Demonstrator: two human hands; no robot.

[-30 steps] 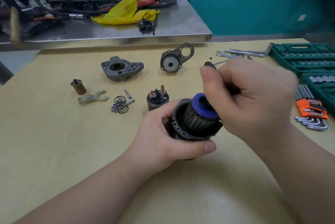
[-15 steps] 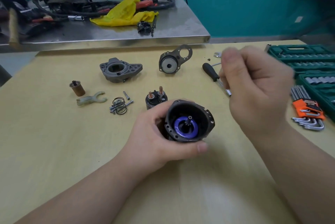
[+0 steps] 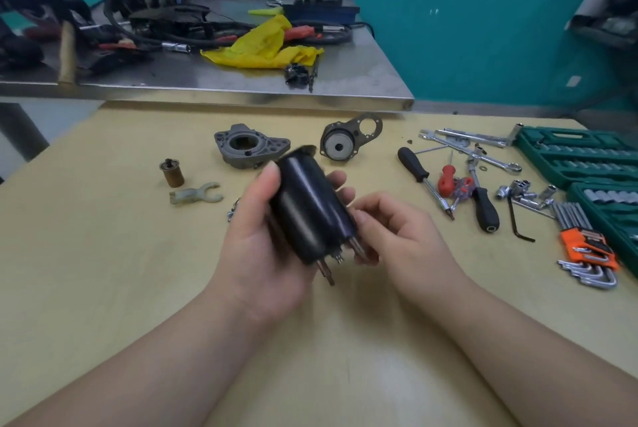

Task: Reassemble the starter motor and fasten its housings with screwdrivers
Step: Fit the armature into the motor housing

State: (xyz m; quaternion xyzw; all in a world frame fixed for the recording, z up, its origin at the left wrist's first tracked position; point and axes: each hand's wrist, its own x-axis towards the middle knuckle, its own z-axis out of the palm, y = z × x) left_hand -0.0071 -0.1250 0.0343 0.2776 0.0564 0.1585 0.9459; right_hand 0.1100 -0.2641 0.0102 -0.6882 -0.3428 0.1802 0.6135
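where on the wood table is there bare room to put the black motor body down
Bare wood lies near the table edge, under both forearms, and left of the fork lever. It is crowded right of the right hand, with screwdrivers and hex keys.

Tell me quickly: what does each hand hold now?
Left hand: grips the black motor housing, lifted off the table.
Right hand: fingers curled at the housing's lower end; whether it has a grip cannot be told.

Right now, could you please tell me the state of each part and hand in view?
Motor housing: lifted, tilted, gripped by left hand.
Right hand: fingers curled at the housing's lower end.
Grey end bracket: lying loose on table.
End cover: unmounted.
Black-handled screwdriver: lying unused.
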